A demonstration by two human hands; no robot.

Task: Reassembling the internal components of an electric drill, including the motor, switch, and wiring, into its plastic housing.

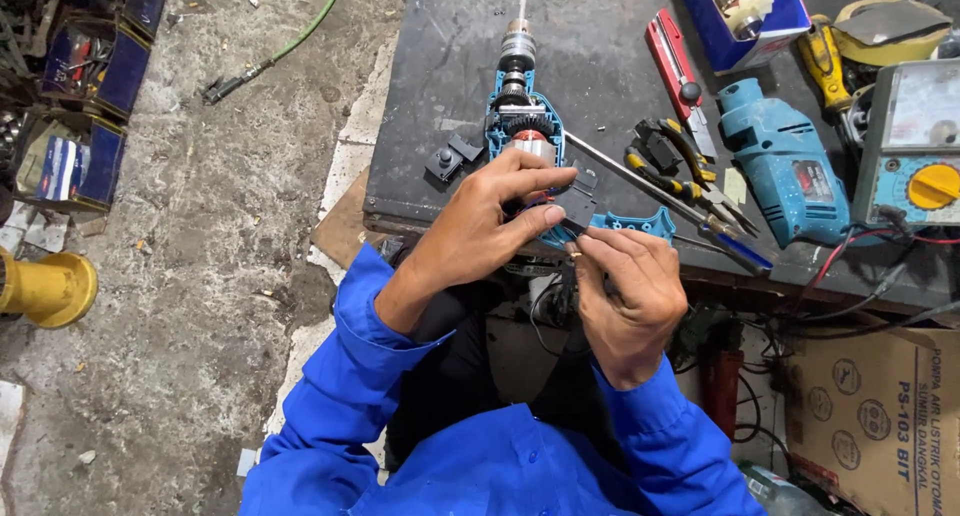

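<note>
An opened blue electric drill [519,111] lies on the dark workbench [600,46], chuck pointing away, its rotor and gear exposed. My left hand [490,221] pinches a small black switch part [578,201] over the drill's handle end. My right hand [630,291] is closed just below it, fingertips at the same black part, holding something small that I cannot make out. Both arms wear blue sleeves.
On the bench lie a long screwdriver [660,191], yellow-handled pliers [680,166], a red utility knife [675,71], a second blue drill body [785,161], small black parts [452,158] and a multimeter [915,141]. A cardboard box [875,416] stands at lower right. Concrete floor with a yellow fitting [45,288] at left.
</note>
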